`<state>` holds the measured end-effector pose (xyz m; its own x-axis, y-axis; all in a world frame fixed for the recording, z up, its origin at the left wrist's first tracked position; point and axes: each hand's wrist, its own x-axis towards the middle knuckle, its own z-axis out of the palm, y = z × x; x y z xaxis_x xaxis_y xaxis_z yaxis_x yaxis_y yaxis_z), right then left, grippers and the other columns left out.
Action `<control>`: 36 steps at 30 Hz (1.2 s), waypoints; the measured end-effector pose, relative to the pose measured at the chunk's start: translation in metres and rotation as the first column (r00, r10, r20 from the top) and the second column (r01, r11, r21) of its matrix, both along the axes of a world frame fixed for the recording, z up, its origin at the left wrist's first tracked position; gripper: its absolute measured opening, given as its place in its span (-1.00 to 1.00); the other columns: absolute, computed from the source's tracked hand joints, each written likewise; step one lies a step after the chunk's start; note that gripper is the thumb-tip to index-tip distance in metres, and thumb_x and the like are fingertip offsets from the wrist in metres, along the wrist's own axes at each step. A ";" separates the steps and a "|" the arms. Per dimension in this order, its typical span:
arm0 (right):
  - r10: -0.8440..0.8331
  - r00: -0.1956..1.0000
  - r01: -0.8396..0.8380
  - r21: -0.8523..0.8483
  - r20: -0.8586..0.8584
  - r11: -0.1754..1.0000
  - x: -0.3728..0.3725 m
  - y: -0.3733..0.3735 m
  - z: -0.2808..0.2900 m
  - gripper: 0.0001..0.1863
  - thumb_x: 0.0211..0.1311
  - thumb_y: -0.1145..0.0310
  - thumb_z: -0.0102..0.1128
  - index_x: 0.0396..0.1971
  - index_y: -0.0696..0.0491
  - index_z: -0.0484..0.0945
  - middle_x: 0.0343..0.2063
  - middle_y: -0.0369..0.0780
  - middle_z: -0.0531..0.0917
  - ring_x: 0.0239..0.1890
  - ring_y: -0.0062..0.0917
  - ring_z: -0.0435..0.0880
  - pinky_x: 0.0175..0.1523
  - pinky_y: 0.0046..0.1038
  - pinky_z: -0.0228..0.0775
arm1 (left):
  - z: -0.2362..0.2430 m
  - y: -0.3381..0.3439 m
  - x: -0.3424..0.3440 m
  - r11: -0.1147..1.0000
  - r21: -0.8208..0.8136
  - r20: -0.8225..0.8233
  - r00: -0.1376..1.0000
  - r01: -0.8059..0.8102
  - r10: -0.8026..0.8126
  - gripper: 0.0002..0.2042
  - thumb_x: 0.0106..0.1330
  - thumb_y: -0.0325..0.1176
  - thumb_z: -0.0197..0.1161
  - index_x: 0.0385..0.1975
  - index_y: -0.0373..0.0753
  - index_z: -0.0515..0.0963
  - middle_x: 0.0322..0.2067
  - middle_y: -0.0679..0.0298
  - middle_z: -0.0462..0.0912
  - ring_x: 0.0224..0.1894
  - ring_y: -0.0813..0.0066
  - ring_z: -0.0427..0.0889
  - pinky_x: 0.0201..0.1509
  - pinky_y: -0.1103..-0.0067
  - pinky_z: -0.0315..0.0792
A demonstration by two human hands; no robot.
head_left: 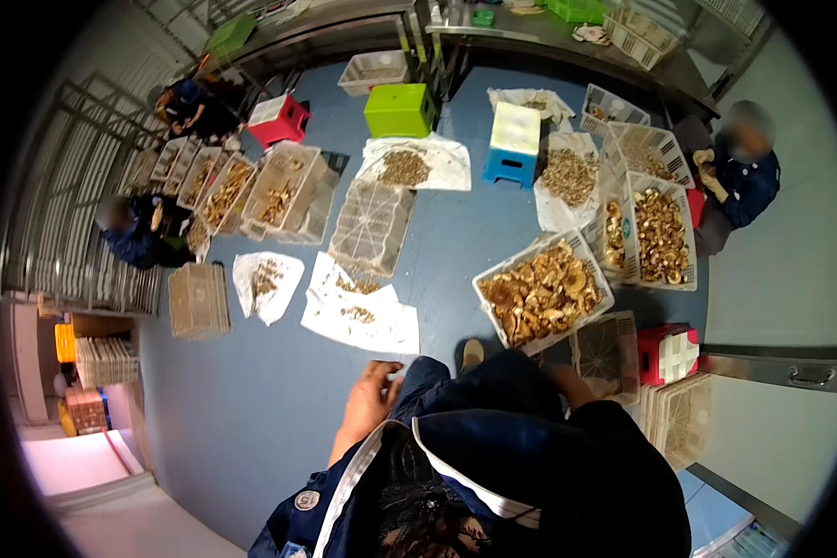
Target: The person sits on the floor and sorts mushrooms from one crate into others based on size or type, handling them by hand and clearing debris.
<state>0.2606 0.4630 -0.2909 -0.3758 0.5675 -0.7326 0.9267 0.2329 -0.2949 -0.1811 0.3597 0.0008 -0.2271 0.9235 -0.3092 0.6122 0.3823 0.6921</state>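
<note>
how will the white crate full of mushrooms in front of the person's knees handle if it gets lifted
The white crate looks like moulded plastic, so it should stay fairly stiff. It is probably heavier than when bare, since mushrooms fill it. They lie loose and uncovered, so some might spill if it tips.

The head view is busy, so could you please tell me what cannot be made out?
In the head view:
Right hand: fingers blurred and shadowed beside the right knee; whether they grip anything cannot be told.
Left hand: palm hidden by its own back.
White crate nearest the knees: floor hidden under mushrooms.
Upper-left co-worker: too small to tell what the hands hold.
</note>
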 end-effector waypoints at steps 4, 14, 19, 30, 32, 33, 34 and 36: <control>-0.239 0.899 0.261 0.010 -0.366 0.965 -0.143 0.137 0.052 -0.54 0.34 0.10 0.00 0.07 0.08 0.58 -0.05 -0.05 0.67 0.03 -0.13 0.62 0.14 -0.21 0.42 | -0.006 0.077 -0.075 0.999 0.046 -0.129 0.992 0.008 -0.002 -0.82 0.33 -0.40 0.26 -0.11 -0.23 0.61 -0.22 0.11 0.62 -0.36 0.23 0.65 -0.23 0.41 0.54; -0.465 0.885 0.463 -0.054 -0.037 0.885 -0.233 0.241 0.069 -0.52 0.36 0.06 0.08 0.16 0.01 0.54 0.07 -0.06 0.61 0.08 -0.10 0.56 0.17 -0.10 0.43 | -0.122 0.312 -0.224 0.739 -0.315 0.021 0.783 0.596 -0.622 -0.63 0.32 -0.19 0.25 0.08 -0.17 0.55 -0.04 0.01 0.63 0.05 -0.03 0.59 0.11 0.27 0.50; -0.598 0.745 0.601 -0.089 -0.296 0.794 -0.289 0.242 0.093 -0.55 0.36 0.03 0.09 0.09 -0.01 0.59 -0.01 -0.09 0.67 0.02 -0.17 0.63 0.12 -0.18 0.46 | -0.099 0.425 -0.279 0.750 -0.236 -0.035 0.766 0.618 -0.642 -0.65 0.34 -0.19 0.19 0.06 -0.19 0.55 -0.08 -0.02 0.64 0.00 -0.04 0.62 0.07 0.24 0.50; -0.760 0.506 0.785 -0.147 -0.407 0.601 -0.316 0.326 0.113 -0.53 0.45 -0.05 -0.06 -0.06 0.00 0.66 -0.13 -0.09 0.72 -0.08 -0.11 0.68 0.03 -0.16 0.48 | -0.203 0.582 -0.235 0.412 -0.355 0.328 0.524 0.839 -0.786 -0.51 0.46 0.04 0.03 0.05 -0.28 0.56 -0.06 -0.03 0.67 0.00 0.01 0.64 0.09 0.29 0.48; -0.761 0.521 0.780 -0.147 -0.386 0.609 -0.309 0.368 0.109 -0.51 0.44 -0.08 -0.06 -0.08 -0.01 0.68 -0.15 -0.09 0.72 -0.08 -0.11 0.68 0.03 -0.16 0.47 | -0.272 0.595 -0.254 0.462 -0.344 0.389 0.572 0.817 -0.722 -0.46 0.45 0.12 0.02 0.04 -0.28 0.56 -0.09 -0.05 0.67 -0.01 0.01 0.64 0.07 0.28 0.48; -0.761 0.549 0.763 -0.165 -0.344 0.625 -0.309 0.397 0.109 -0.51 0.44 -0.10 -0.06 -0.08 -0.02 0.68 -0.15 -0.10 0.72 -0.08 -0.13 0.68 0.04 -0.17 0.47 | -0.302 0.602 -0.265 0.493 -0.346 0.409 0.601 0.799 -0.687 -0.43 0.44 0.17 0.01 0.04 -0.28 0.56 -0.11 -0.05 0.67 -0.02 0.01 0.64 0.05 0.27 0.48; -0.771 0.571 0.759 -0.176 -0.283 0.627 -0.302 0.420 0.109 -0.50 0.43 -0.11 -0.06 -0.09 -0.03 0.69 -0.15 -0.11 0.72 -0.07 -0.15 0.68 0.05 -0.17 0.47 | -0.313 0.618 -0.262 0.475 -0.381 0.433 0.607 0.793 -0.666 -0.43 0.44 0.17 0.01 0.03 -0.28 0.56 -0.12 -0.06 0.67 -0.02 0.01 0.64 0.05 0.26 0.48; -0.777 0.533 0.797 -0.109 -0.336 0.594 -0.267 0.445 0.073 -0.48 0.41 -0.16 -0.08 -0.13 -0.07 0.70 -0.18 -0.10 0.73 -0.10 -0.13 0.68 0.01 -0.14 0.49 | -0.319 0.671 -0.221 0.376 -0.430 0.470 0.560 0.821 -0.682 -0.42 0.43 0.18 0.01 0.01 -0.29 0.56 -0.13 -0.06 0.67 -0.03 0.00 0.64 0.04 0.26 0.48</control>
